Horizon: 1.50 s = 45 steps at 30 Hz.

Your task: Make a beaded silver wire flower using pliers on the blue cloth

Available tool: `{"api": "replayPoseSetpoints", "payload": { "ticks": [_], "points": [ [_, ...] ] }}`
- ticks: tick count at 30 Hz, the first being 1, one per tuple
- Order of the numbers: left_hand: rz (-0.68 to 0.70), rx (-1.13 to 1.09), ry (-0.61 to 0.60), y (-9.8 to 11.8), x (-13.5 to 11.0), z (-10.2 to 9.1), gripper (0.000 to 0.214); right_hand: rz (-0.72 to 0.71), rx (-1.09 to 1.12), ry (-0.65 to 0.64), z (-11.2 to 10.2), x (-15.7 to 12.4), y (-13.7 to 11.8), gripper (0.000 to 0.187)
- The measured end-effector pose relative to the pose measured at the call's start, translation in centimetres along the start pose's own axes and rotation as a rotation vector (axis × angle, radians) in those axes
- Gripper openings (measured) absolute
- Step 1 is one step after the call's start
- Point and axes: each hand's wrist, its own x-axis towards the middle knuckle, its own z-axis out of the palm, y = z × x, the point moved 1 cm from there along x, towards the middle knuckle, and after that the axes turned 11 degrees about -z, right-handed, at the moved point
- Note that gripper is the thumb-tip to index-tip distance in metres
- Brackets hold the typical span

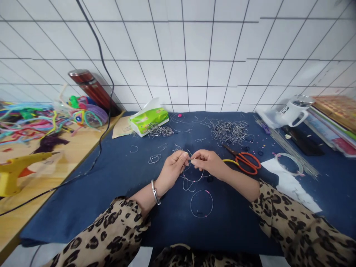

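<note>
Both hands meet over the dark blue cloth (172, 226), pinching a thin wire loop (198, 180) with small beads on it. My left hand (174, 165) grips it between thumb and forefinger, a silver bangle on that wrist. From the other side my right hand (209, 162) pinches the same wire, its fingertips almost touching the left ones. The exact joint between the fingertips is too small to make out. Below them a separate wire ring (213, 204) with pink beads lies flat. Bent wire pieces (154, 158) rest left of my left hand.
Orange-handled scissors (249, 163) lie right of my hands, beyond them a tangled wire heap (229, 131). A green tissue pack (150, 120) sits at the back. Far right are a white mug (296, 113) and straight wires (292, 150); left, a yellow glue gun (16, 172) and black cable (101, 59).
</note>
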Motion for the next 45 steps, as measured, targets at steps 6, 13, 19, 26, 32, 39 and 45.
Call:
{"api": "replayPoseSetpoints", "payload": {
  "ticks": [6, 13, 19, 26, 32, 39, 45],
  "points": [
    [0.034, -0.042, 0.121, -0.2, -0.1, -0.1, 0.028, -0.031, 0.004, 0.035, 0.1, -0.3, 0.8, 0.023],
    [0.004, -0.113, 0.082, -0.3, 0.3, -0.2, 0.028, 0.017, 0.026, 0.171, -0.1, -0.6, 1.2, 0.023],
    [0.027, 0.01, 0.064, -0.1, 0.5, -0.4, 0.025, 0.035, 0.024, 0.259, -0.7, -0.5, 1.4, 0.023],
    [0.025, 0.048, 0.118, -0.3, 0.6, -0.6, 0.026, 0.02, -0.034, 0.207, 0.0, -0.5, 1.5, 0.022],
    [0.079, 0.062, 0.202, -0.3, 0.5, -0.8, 0.024, 0.028, -0.049, 0.138, 0.3, -0.6, 1.5, 0.025],
    [0.065, -0.015, 0.256, -0.7, 0.7, -1.0, 0.024, 0.073, -0.006, 0.141, 0.1, -0.5, 1.3, 0.027],
    [0.074, -0.039, 0.284, -0.7, 0.7, -1.0, 0.024, 0.072, -0.004, 0.107, 0.1, -0.7, 1.1, 0.031]
  ]
}}
